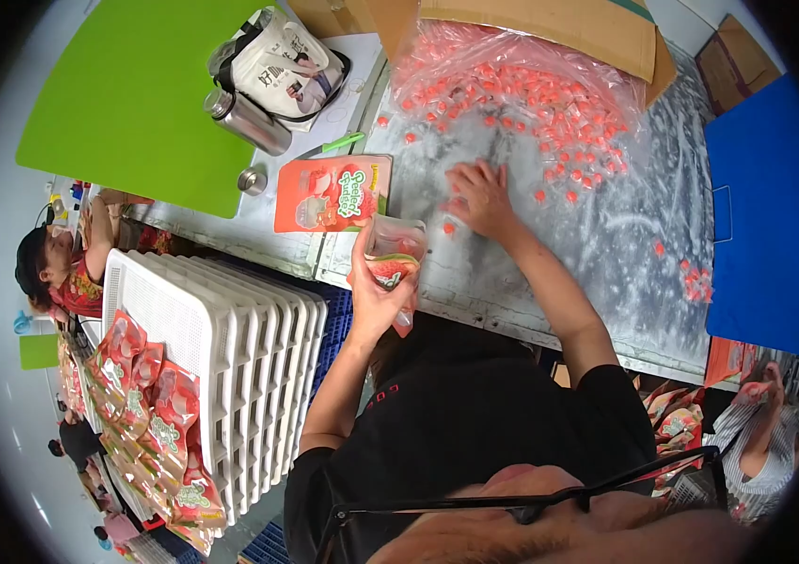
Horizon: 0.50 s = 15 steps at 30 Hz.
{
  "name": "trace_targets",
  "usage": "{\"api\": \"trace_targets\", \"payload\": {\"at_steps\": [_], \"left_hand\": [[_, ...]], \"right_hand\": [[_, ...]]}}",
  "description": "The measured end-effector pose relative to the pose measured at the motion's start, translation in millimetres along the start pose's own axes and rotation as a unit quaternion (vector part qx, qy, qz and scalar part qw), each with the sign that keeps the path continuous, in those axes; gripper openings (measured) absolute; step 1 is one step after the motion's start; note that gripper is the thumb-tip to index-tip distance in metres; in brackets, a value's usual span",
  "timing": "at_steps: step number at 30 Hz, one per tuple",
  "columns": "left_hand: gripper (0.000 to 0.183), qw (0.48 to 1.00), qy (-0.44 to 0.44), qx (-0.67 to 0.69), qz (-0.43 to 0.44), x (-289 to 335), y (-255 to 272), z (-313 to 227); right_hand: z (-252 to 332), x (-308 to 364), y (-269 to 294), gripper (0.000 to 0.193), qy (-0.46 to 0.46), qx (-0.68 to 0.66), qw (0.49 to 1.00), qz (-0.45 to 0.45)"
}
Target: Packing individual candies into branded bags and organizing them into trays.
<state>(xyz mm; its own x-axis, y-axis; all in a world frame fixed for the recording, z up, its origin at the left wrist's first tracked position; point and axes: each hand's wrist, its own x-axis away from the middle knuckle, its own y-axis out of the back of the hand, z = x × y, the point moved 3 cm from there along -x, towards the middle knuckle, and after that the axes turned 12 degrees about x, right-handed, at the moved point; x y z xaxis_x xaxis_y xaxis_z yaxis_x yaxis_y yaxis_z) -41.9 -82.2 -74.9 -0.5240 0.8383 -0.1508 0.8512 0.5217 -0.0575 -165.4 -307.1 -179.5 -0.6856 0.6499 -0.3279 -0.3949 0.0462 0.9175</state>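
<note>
My left hand (376, 303) is closed round a red and pink stand-up pouch (394, 246), held upright at the table's near edge with its mouth spread open. How much lies inside the pouch, I cannot tell. My right hand (482, 199) reaches over the grey metal table (512, 273), palm down and fingers spread. A few small red wrapped candies (448, 228) lie beside and partly under its thumb side. Farther back, a big heap of the same candies (559, 103) spills from a clear plastic liner in a cardboard box (550, 33). Flat red pouches (329, 193) lie left of the held one.
Stacked white trays (230, 357) stand at my left, filled pouches (150, 414) on top. Behind are a steel bottle (247, 122), its cap (252, 180), a green-handled knife (341, 142) and a white bag (286, 66). A blue board (766, 207) borders the right. Co-workers sit on both sides.
</note>
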Motion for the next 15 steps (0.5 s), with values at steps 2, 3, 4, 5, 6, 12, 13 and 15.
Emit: {"api": "trace_targets", "payload": {"at_steps": [2, 3, 4, 5, 6, 12, 13, 15], "left_hand": [[0.089, 1.000, -0.003, 0.004, -0.008, 0, 4, 3], [0.089, 1.000, -0.017, -0.006, -0.004, 0, 6, 8], [0.089, 0.999, -0.031, -0.016, 0.003, 0, 7, 11], [0.091, 1.000, -0.004, -0.006, 0.006, 1, 7, 15], [0.091, 1.000, -0.004, -0.009, 0.003, 2, 8, 20], [0.095, 0.991, -0.054, -0.085, 0.083, -3, -2, 15], [0.095, 0.992, -0.054, -0.085, 0.079, -3, -1, 17], [0.096, 0.986, -0.075, -0.125, 0.077, -3, 0, 18]], "right_hand": [[25, 17, 16, 0.062, 0.077, -0.012, 0.997, -0.013], [31, 22, 19, 0.062, 0.080, -0.016, 0.997, -0.012], [37, 26, 25, 0.057, 0.100, -0.008, 0.994, -0.042], [43, 29, 27, 0.052, 0.120, -0.001, 0.990, -0.072], [45, 31, 25, 0.052, 0.123, -0.005, 0.990, -0.072], [35, 47, -10, 0.021, 0.160, -0.025, 0.987, -0.002], [31, 44, -2, 0.019, 0.108, -0.134, 0.985, -0.018], [30, 34, 27, 0.017, 0.054, -0.239, 0.969, -0.034]]}}
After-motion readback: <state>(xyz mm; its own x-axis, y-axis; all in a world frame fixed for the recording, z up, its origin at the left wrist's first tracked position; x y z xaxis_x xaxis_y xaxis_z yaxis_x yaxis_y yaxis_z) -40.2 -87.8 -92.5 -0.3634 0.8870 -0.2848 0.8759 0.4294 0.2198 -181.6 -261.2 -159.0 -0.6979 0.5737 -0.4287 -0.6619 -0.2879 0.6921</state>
